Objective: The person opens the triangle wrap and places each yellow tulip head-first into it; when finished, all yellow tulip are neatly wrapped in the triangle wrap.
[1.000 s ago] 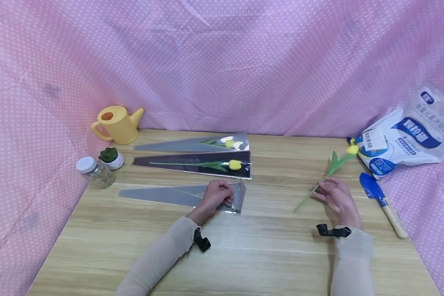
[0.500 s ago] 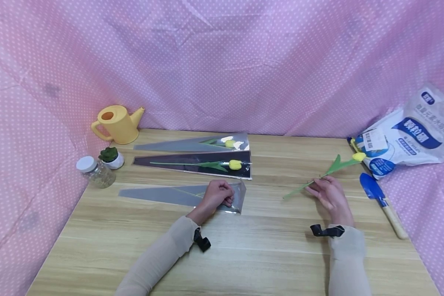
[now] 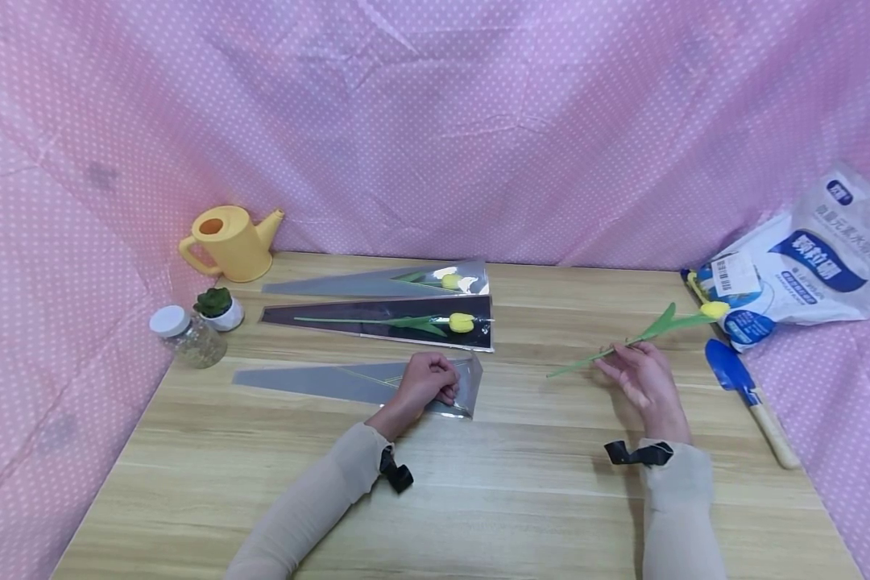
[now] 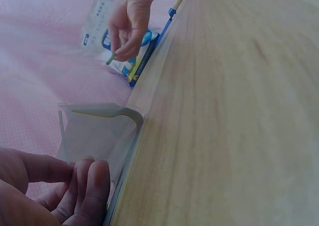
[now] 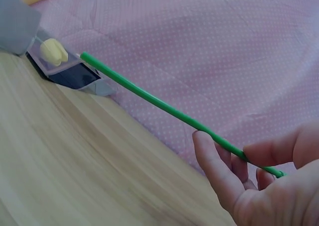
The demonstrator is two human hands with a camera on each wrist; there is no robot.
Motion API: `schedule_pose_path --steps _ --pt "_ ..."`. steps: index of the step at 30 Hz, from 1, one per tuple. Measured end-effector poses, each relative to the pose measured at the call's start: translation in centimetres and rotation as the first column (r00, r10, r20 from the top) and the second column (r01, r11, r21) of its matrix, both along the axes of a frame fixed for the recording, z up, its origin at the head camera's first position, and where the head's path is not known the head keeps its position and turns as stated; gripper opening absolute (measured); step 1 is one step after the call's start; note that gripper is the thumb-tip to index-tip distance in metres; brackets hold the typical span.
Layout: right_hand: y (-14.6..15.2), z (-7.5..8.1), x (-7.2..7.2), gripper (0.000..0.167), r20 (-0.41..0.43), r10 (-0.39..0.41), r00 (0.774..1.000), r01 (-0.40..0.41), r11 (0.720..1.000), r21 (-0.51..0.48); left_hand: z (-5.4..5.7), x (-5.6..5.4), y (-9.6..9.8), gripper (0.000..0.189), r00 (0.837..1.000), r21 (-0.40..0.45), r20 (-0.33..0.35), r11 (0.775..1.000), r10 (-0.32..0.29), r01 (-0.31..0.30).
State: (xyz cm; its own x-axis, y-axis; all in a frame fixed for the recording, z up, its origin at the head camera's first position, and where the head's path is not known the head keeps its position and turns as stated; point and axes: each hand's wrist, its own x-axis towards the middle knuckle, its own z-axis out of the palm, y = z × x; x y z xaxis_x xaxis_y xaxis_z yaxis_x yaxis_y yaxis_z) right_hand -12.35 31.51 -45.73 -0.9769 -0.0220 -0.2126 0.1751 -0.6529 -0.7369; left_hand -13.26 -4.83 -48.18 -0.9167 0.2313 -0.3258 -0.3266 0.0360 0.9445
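Between the thumb and fingers of my right hand (image 3: 647,385) is the green stem of a yellow tulip (image 3: 714,311). Its bloom points right and the stem's free end points left, above the table. Up close in the right wrist view the bare stem (image 5: 149,99) slants across, the bloom out of frame. My left hand (image 3: 426,380) pinches the film of a grey, clear-fronted flower sleeve (image 3: 297,383) lying nearest me. In the left wrist view the sleeve's mouth (image 4: 102,129) gapes past my fingertips. My fingers hide part of the sleeve.
Behind lie a dark sleeve (image 3: 355,316) and a grey sleeve (image 3: 319,283), each with a yellow tulip. A yellow watering can (image 3: 234,246), potted succulent (image 3: 219,309) and lidded jar (image 3: 196,342) stand left. A blue trowel (image 3: 732,370) and fertilizer bag (image 3: 805,262) lie right.
My right hand has shifted slightly left and turned the tulip, so the stem now lies flatter, with its end raised and further left. My left hand has stayed on the sleeve.
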Motion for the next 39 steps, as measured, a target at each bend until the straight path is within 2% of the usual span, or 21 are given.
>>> schedule_pose_path --steps 5,14,28,33,36,39 --pt "-0.4 0.6 0.0 0.019 -0.023 -0.021 0.999 0.020 0.999 -0.047 0.0 0.0 -0.1 0.005 1.000 0.002 0.003 1.000 0.005 -0.005" --pt "-1.1 2.3 0.3 0.017 0.003 -0.103 0.995 0.103 0.990 -0.092 0.0 0.1 0.0 0.006 1.000 0.011 -0.006 1.000 -0.003 0.003" --pt "-3.1 3.6 0.6 0.020 -0.007 -0.212 0.977 0.206 0.955 -0.216 0.2 0.0 0.0 0.006 1.000 -0.008 -0.003 1.000 0.007 -0.007" --pt "-4.5 4.1 0.9 0.020 -0.030 -0.229 0.973 0.218 0.953 -0.211 0.3 -0.1 -0.1 0.008 1.000 -0.013 -0.005 1.000 -0.009 0.009" --pt "-5.6 4.2 0.9 0.020 -0.019 -0.232 0.973 0.225 0.958 -0.180 1.5 0.4 -0.1 0.008 1.000 -0.019 -0.024 1.000 -0.016 0.015" --pt "-6.8 4.1 0.8 0.019 -0.011 -0.234 0.972 0.230 0.963 -0.142 1.4 0.5 -0.1 0.007 0.999 -0.023 -0.034 1.000 -0.007 0.006"
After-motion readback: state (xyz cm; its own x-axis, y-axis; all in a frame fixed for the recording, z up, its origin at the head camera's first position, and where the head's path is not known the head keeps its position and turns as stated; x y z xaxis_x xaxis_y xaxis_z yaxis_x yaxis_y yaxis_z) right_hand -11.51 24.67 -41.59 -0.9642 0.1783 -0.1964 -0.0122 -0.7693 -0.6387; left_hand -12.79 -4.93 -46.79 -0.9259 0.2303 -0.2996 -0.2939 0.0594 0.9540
